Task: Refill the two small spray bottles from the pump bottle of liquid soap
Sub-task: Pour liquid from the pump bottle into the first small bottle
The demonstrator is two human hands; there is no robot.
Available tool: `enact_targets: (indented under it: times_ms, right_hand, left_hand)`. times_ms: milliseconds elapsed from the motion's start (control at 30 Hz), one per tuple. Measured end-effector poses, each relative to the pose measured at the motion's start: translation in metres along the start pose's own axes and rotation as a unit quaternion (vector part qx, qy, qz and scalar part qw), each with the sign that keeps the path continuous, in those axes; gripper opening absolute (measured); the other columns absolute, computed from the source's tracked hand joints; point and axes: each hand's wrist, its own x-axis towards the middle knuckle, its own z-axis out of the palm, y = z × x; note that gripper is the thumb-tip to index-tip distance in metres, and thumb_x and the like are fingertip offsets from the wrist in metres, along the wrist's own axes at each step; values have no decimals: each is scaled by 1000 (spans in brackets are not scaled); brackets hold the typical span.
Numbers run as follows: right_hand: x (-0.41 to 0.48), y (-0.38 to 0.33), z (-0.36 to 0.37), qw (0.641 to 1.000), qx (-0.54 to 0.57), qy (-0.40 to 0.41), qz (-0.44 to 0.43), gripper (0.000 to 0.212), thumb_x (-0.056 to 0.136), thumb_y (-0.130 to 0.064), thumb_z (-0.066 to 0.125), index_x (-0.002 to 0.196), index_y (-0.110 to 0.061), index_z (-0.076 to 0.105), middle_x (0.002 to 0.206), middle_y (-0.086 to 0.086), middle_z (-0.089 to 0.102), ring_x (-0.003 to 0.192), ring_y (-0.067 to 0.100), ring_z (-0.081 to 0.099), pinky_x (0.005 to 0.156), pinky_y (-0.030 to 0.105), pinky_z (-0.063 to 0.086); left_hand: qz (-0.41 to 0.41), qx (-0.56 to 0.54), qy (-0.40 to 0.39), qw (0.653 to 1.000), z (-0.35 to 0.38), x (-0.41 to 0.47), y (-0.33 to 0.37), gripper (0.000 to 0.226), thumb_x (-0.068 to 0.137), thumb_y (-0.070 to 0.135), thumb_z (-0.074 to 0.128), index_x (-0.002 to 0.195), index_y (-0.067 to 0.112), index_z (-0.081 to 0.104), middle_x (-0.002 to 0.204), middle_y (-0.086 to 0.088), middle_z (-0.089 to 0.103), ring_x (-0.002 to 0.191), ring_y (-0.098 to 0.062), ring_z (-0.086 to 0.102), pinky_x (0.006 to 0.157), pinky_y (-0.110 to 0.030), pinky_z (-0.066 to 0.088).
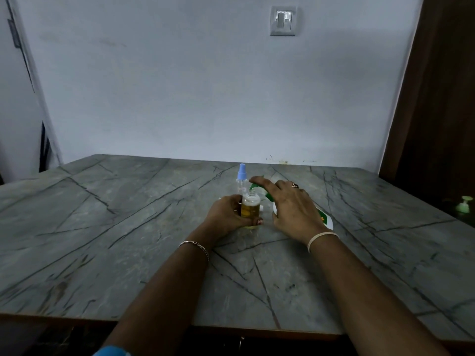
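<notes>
1. Left hand (227, 214): I see the fingers and thumb curled round the open spray bottle (250, 209), gripping it low on the body, with the thumb tip showing at the front.
2. The open spray bottle stands upright on the grey veined table (102, 227), near the middle and a bit toward the far edge. Its neck is bare with no sprayer on it, and there is amber liquid inside. The fingers hide part of the body, so I can't read the level exactly.
3. Right hand (290, 206): wrapped over the top of the pump bottle (326, 219), thumb tucked round its left side and forefinger stretched out straight along the green pump head (253, 187).
4. The pump bottle has a white body with a green label and sits just right of the open bottle. From here it looks tilted, top leaning left. Its spout tip sits right over the open neck — touching or just above, I can't tell.
5. Second spray bottle (241, 179): clear body with the blue sprayer on, upright just behind the open one. No hand is on it, and I can't make out its contents.
6. Wrists: a chain bracelet (195, 245) on the left, a pale band (322, 238) on the right, and a ring (295, 185) on a right finger.
7. Background: a wall switch (283, 20) up high and a small green pump top (464, 204) at the far right table edge — blurry.
</notes>
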Motion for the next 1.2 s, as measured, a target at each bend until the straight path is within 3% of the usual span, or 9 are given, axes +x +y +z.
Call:
enact_targets:
  times_ms: [100,200,500,867,1100,1200]
  right_hand:
    - [1,-3,-3,1000,17,-3,5,80,78,-15,67,140,-42,25,105,1,56,104,23,52,89,40,45]
    - [3,-7,-3,1000,22,3,10,75,77,-13,67,136,-39,29,105,1,57,104,23,52,90,39,46]
    - [0,-4,-5,1000,16,-1,1,81,78,-16,66,142,-40,23,106,2,58,105,23,52,91,40,45]
    - [4,-6,-4,999,34,-4,7,75,75,-13,69,134,-37,30,107,1,59,103,22,54,91,40,47]
    - [0,-4,-5,1000,20,-3,-3,78,78,-14,63,141,-40,24,103,1,57,103,23,53,89,39,44]
    - [0,-5,-6,1000,26,-4,1,77,78,-14,65,139,-39,26,104,2,59,102,23,54,90,39,45]
  left_hand:
    - [1,3,4,1000,0,1,0,60,62,35,86,116,21,63,104,3,72,93,-7,66,89,-21,49]
    - [0,-3,6,1000,1,1,-1,61,61,36,87,115,22,63,103,3,73,93,-7,67,93,-27,51]
    - [5,0,1,1000,-1,-3,2,59,64,35,85,117,22,62,103,4,71,90,-5,64,85,-18,47]
    - [4,7,-2,1000,-1,-2,2,61,64,35,85,119,20,60,107,2,71,94,-8,65,88,-21,48]
    - [12,-5,10,1000,1,-5,5,57,66,41,82,116,20,63,102,6,71,88,-1,64,74,-7,43]
    - [10,3,7,1000,0,-5,5,57,67,40,82,117,20,63,104,4,71,91,-4,64,82,-13,48]
